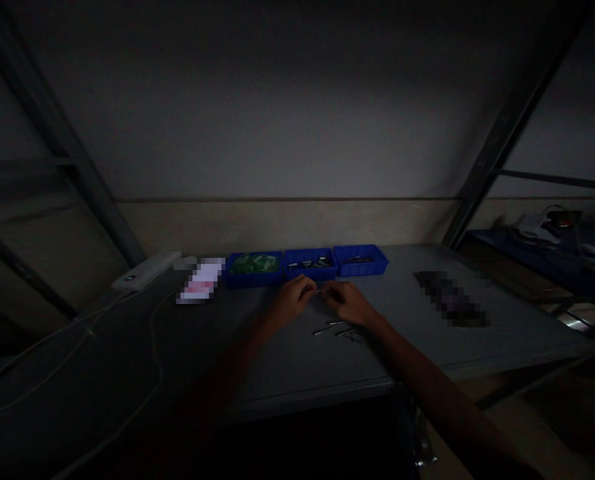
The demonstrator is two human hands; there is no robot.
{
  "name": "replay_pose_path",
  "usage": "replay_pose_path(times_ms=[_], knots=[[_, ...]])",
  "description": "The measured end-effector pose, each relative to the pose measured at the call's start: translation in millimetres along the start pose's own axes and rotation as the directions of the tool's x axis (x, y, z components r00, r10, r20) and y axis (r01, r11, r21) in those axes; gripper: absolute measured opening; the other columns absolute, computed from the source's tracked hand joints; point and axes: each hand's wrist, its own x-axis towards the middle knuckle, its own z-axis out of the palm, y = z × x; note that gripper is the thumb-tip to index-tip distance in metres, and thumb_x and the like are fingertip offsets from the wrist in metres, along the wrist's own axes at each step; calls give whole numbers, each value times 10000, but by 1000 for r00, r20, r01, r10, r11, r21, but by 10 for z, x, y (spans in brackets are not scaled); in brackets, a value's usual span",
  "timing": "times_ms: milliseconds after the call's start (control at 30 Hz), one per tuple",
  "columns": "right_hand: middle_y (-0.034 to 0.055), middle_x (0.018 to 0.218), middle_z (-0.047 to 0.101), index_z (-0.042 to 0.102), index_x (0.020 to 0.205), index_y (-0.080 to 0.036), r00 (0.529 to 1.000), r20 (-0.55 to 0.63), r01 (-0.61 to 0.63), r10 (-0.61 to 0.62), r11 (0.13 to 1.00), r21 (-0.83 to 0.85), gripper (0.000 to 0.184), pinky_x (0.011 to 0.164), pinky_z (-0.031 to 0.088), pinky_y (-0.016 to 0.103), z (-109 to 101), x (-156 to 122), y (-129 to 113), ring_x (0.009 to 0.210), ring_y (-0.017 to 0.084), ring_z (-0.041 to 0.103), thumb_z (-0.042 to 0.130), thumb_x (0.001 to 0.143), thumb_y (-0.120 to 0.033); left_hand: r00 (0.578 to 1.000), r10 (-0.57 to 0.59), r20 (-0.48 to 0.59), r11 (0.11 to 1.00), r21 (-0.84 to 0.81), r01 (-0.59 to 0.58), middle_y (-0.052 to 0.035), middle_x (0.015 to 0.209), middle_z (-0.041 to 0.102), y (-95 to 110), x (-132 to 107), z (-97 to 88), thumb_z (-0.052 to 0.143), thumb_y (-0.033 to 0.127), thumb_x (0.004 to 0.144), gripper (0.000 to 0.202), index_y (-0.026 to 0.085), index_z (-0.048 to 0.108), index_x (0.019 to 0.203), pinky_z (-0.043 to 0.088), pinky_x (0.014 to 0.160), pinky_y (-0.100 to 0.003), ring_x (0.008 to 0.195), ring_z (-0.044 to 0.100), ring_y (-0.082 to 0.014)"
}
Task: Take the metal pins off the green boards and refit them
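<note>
My left hand [297, 297] and my right hand [345, 300] meet above the grey table [187, 360], just in front of the blue bins. Pinched between the fingertips of both is a small metal piece [319, 291], too small and dark to name. Below my right hand lie several thin metal pins or screws [335, 328] on the tabletop. The middle blue bin [310, 274] holds small metal parts. In the right blue bin [361, 269] are thin dark pieces, and the left blue bin [255, 282] contains green packets [255, 264].
A blurred-out phone-like screen [201, 281] lies left of the bins, beside a white box-shaped device [146, 271] with cables. On the right sits a dark pixelated item [452, 300]. Metal uprights [497, 133] flank the table, with a wall behind.
</note>
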Motion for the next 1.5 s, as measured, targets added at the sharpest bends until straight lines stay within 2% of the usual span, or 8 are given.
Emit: replay_pose_path(times_ms=[200,433,633,967,1067,1500], knots=[[9,739,608,607,819,-154,1000,-6,6,-6,999,50,194,636,367,225,-30,7,-18,679,126,541,416,797,-177,999,26,47,999,26,-28,-27,855,582,5,-4,-17,492,206,835,120,173,608,837,439,772,-264,825,559,-144],[-17,633,544,589,744,-149,1000,-9,-2,3,999,34,162,564,324,209,-33,-6,4,590,109,484,440,785,-196,1000,25,14,998,51,-25,-18,812,564,10,0,-32,526,204,822,87,163,590,780,427,729,-250,773,543,-135],[2,685,583,606,770,-146,1000,-12,4,-4,1000,8,188,607,350,215,-27,7,28,642,119,518,419,774,-168,1000,-5,29,999,42,4,-11,783,555,3,3,-39,540,190,807,66,153,586,777,420,682,-241,726,536,-127],[30,765,653,656,827,-151,998,54,15,-13,999,-48,255,653,388,230,-29,-1,-9,685,138,557,413,752,-131,992,63,114,989,128,-77,-27,849,572,54,-10,-90,489,187,836,122,173,608,814,423,775,-262,824,545,-144],[26,723,646,658,805,-149,996,82,24,-17,997,-74,257,616,374,225,-29,1,-14,644,136,549,408,748,-137,989,85,122,984,147,-102,-28,883,574,41,-12,-113,481,179,841,128,182,609,845,421,798,-264,855,545,-146],[28,654,637,655,736,-163,999,35,19,-10,969,-245,223,569,329,226,-18,-4,-20,571,130,517,434,757,-184,988,113,105,970,206,-133,-30,889,564,75,-13,-84,486,170,843,100,181,585,847,419,841,-290,901,530,-159]])
